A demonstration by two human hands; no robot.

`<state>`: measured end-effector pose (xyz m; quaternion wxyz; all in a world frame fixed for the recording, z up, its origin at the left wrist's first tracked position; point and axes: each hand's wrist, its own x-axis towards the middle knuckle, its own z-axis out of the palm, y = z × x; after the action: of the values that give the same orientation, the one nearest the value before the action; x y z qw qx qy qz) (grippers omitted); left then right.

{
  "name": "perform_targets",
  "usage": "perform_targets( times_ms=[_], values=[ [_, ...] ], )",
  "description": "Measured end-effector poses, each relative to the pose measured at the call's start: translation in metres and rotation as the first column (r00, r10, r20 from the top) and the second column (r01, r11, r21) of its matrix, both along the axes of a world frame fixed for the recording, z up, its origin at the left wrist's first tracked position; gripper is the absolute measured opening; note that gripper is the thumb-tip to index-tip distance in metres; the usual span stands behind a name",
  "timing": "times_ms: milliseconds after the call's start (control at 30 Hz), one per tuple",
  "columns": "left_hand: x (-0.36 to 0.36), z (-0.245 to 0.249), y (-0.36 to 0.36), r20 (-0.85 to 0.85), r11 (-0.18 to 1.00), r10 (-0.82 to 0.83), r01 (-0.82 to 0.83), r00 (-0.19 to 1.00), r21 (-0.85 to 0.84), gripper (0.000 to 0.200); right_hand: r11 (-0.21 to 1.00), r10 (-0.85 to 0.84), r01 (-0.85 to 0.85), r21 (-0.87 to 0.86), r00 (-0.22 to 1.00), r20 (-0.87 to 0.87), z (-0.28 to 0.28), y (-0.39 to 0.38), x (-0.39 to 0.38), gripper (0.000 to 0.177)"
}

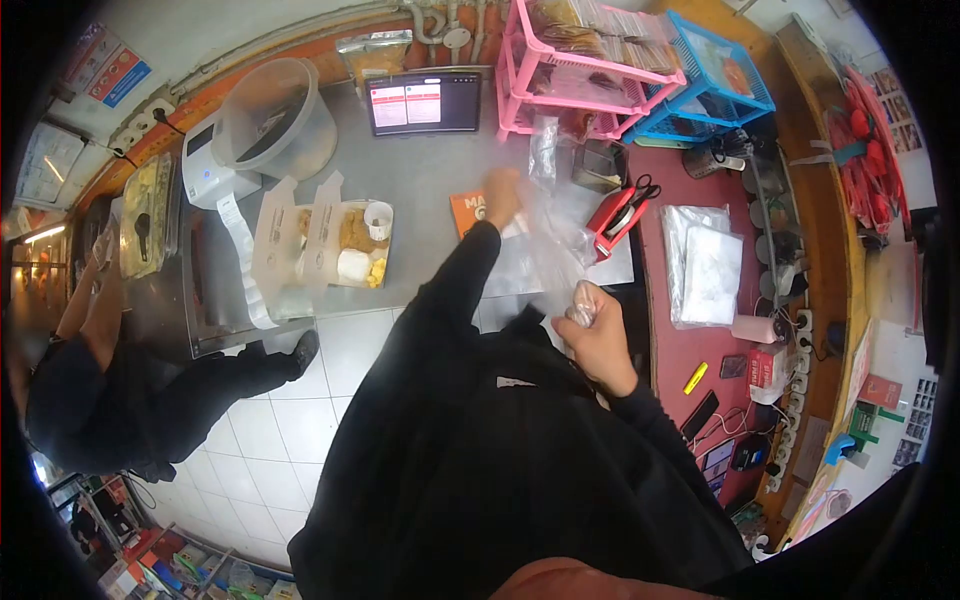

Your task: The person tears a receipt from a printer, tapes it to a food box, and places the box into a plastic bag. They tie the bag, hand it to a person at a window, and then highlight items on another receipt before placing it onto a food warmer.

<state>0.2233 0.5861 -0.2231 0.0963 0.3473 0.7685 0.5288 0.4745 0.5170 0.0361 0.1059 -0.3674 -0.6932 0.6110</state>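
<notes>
My right hand (pixel 600 340) is closed around the gathered end of a clear plastic bag (pixel 560 240), close to my body at the counter's front edge. The rest of the bag stretches up and away over the counter. My left hand (pixel 503 197) is smeared by motion beside the bag's far part, and its fingers do not show clearly. Just left of it lies an orange printed packet (pixel 467 212), partly covered by my hand and sleeve. Further left stand open food boxes (pixel 388 255) with raised lids; one contains a white block, yellow pieces and a small cup (pixel 378 219).
A red tape dispenser (pixel 608 226) and scissors (pixel 643 190) are right of the bag. Plastic sheets (pixel 705 265) lie on the red surface. Behind are a tablet (pixel 425 103), pink rack (pixel 515 90) and blue rack (pixel 715 75). Another person (pixel 130 390) stands at left.
</notes>
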Motion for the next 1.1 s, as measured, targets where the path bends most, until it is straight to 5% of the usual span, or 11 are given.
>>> perform_targets(
  times_ms=[167, 300, 400, 600, 700, 733, 767, 800, 900, 1033, 1100],
  values=[
    [-0.065, 0.096, -0.048, -0.615, 0.963, -0.029, 0.187, 0.788, 0.195, 0.008, 0.959, 0.117, -0.096, 0.265, 0.991, -0.065, 0.003, 0.016, 0.018, 0.022],
    [-0.055, 0.165, -0.056, -0.608, 0.998, -0.028, 0.058, 0.793, 0.029, 0.013, 0.882, -0.059, -0.028, 0.470, 0.984, 0.170, 0.007, 0.074, 0.040, 0.034],
    [0.004, 0.224, -0.038, -0.608, 0.921, -0.037, 0.262, 0.793, 0.287, 0.018, 0.270, -0.080, 0.104, 0.957, 0.993, -0.085, 0.045, 0.085, 0.003, 0.086],
    [0.023, 0.262, -0.023, -0.628, 0.923, 0.154, 0.116, 0.762, 0.368, 0.027, 0.299, -0.269, 0.147, 0.943, 0.961, -0.064, 0.012, 0.121, -0.044, 0.062],
    [-0.020, 0.208, -0.056, -0.555, 0.966, 0.195, -0.058, 0.809, 0.254, 0.028, 0.362, -0.442, 0.488, 0.794, 0.840, -0.315, 0.045, 0.147, -0.009, 0.047],
    [-0.029, 0.177, -0.071, -0.635, 0.990, -0.057, 0.125, 0.770, 0.063, 0.023, 0.659, -0.376, 0.487, 0.574, 0.874, -0.309, 0.032, 0.156, 0.001, 0.041],
    [-0.029, 0.155, -0.077, 0.059, 0.920, -0.318, 0.323, 0.946, -0.224, 0.026, 0.846, -0.372, 0.454, 0.280, 0.878, -0.300, 0.018, 0.166, 0.011, 0.036],
    [-0.002, 0.175, -0.092, 0.622, 0.840, -0.504, 0.508, 0.600, 0.190, 0.023, 0.942, -0.329, 0.277, -0.189, 0.869, -0.368, -0.010, 0.180, 0.025, 0.033],
    [0.071, 0.219, -0.120, 0.689, 0.717, -0.696, 0.142, 0.203, 0.682, 0.020, 0.529, -0.332, -0.386, -0.756, 0.726, -0.603, 0.022, 0.160, 0.044, 0.062],
    [0.101, 0.245, -0.106, 0.706, 0.725, -0.687, 0.093, 0.170, 0.683, 0.032, 0.736, -0.379, -0.577, -0.353, 0.081, -0.922, 0.039, 0.189, 0.083, 0.058],
    [0.110, 0.257, -0.082, 0.686, 0.707, -0.706, 0.127, 0.178, 0.695, 0.040, 0.807, -0.399, -0.341, -0.481, 0.285, -0.871, 0.060, 0.201, 0.108, 0.052]
  ],
)
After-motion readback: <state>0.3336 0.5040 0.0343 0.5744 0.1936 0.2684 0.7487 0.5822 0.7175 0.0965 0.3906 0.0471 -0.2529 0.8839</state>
